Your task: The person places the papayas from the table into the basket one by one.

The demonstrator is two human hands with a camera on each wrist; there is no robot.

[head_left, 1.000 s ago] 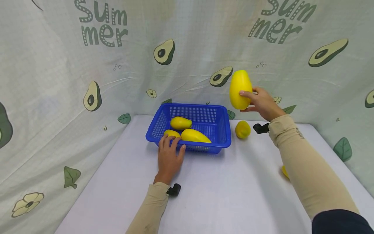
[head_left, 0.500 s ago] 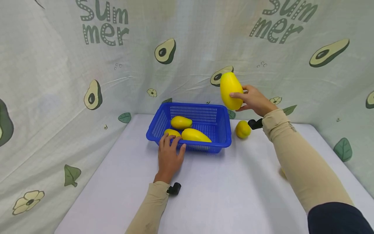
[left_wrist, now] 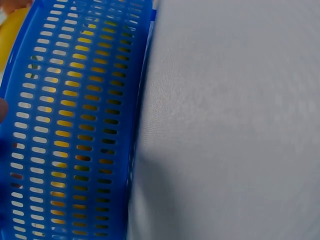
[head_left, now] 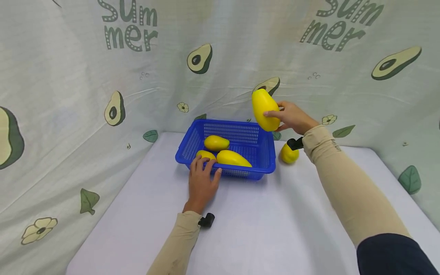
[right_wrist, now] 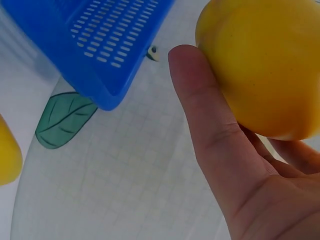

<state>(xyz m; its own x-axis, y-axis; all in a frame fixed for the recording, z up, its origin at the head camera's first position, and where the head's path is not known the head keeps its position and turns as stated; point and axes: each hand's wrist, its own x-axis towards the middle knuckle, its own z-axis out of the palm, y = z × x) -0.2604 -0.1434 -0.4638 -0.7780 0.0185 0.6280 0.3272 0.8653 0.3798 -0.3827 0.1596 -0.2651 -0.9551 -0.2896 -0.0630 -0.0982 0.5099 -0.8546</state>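
Observation:
My right hand [head_left: 293, 117] holds a large yellow oblong fruit [head_left: 264, 110] up in the air, thumb on its near side, by the back right of a blue plastic basket [head_left: 266, 152]. Up close in the right wrist view, the thumb presses on the smooth fruit [right_wrist: 265, 70]. My left hand [head_left: 203, 183] grips the basket's near rim at the left, fingers over the edge. Inside lie a yellow fruit [head_left: 216, 143] at the back, a longer one [head_left: 233, 158] in front and a third [head_left: 205, 154] partly behind my left fingers. The left wrist view shows the slotted basket wall [left_wrist: 70, 130].
Another yellow fruit [head_left: 289, 153] lies on the white table [head_left: 254, 221] right of the basket, partly covered by the right wrist's camera. A printed cloth [head_left: 233, 57] hangs behind and beside the table.
My right hand has carried the yellow fruit leftward, slightly lower and tilted, toward the basket's back right corner. The left hand keeps its place on the rim. The head view has shifted slightly.

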